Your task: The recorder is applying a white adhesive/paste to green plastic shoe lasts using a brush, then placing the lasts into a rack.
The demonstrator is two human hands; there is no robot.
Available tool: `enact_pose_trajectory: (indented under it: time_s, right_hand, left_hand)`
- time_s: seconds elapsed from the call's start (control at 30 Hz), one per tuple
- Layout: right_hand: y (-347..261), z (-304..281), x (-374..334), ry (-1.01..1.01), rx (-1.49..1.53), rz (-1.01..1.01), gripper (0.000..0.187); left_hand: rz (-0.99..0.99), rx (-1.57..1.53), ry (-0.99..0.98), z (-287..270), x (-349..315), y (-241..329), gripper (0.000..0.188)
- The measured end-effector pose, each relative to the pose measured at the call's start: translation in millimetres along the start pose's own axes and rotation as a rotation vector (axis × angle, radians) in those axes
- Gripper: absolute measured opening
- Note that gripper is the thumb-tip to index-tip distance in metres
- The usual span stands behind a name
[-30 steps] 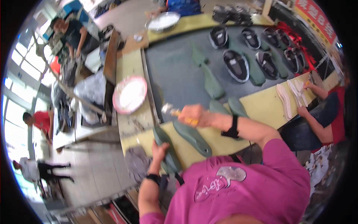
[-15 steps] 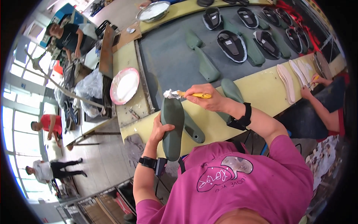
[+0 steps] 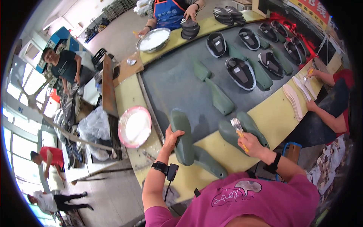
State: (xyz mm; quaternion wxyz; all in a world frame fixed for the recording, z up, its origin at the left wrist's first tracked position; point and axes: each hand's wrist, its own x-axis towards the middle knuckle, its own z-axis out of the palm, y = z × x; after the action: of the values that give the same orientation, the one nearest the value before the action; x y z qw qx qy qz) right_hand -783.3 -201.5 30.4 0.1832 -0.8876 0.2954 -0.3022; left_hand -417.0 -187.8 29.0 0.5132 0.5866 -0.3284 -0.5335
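My left hand (image 3: 172, 137) is closed around a dark green shoe last (image 3: 183, 145), held tilted up above the yellow table edge. Between the thumb and fingers of my right hand (image 3: 252, 145) is a yellow-handled brush (image 3: 236, 126) with white stuff on its bristles. The brush is over or beside a pair of green lasts lying on the ledge, a left one (image 3: 226, 132) and a right one (image 3: 252, 127); whether it touches them I cannot tell. Another green last (image 3: 210, 163) lies beside the one I hold, partly covered by it.
A pink-rimmed basin (image 3: 120, 132) of white paste stands left of my left hand. Shoe uppers (image 3: 242, 72) and green lasts (image 3: 219, 97) sit on the grey belt. Pale insoles (image 3: 292, 101) lie by a co-worker's hands (image 3: 313, 106). Across, a person in a blue apron (image 3: 166, 14) has a metal bowl (image 3: 140, 46).
My right hand has carried the brush from the held last's top to the lasts at right. The view has shifted, bringing the aproned person in. My left hand keeps its last.
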Motion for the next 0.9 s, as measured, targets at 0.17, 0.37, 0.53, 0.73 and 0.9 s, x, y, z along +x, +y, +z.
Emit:
enact_pose_trajectory:
  time_s: [0.17,0.37,0.53,0.73,0.9]
  right_hand:
    - [4.5,12.1,-15.2,-0.046,-0.076,0.066,0.018]
    - [8.1,9.9,-18.9,-0.143,-0.051,0.114,0.02]
    - [11.6,13.3,-15.9,-0.161,-0.009,0.171,0.022]
    - [14.7,12.1,-13.2,-0.151,0.036,0.147,0.025]
    - [12.7,9.9,-13.6,-0.149,0.015,0.14,0.025]
  left_hand:
    - [0.028,0.125,0.169,-54.8,100.9,-23.4,0.044]
    - [0.199,0.728,0.534,-71.6,156.5,-80.6,0.069]
    - [0.053,1.158,0.381,-18.2,95.2,-80.6,0.094]
    - [0.115,1.226,0.269,-14.1,75.8,-89.7,0.091]
    - [0.06,1.296,0.372,-42.5,144.1,-82.9,0.092]
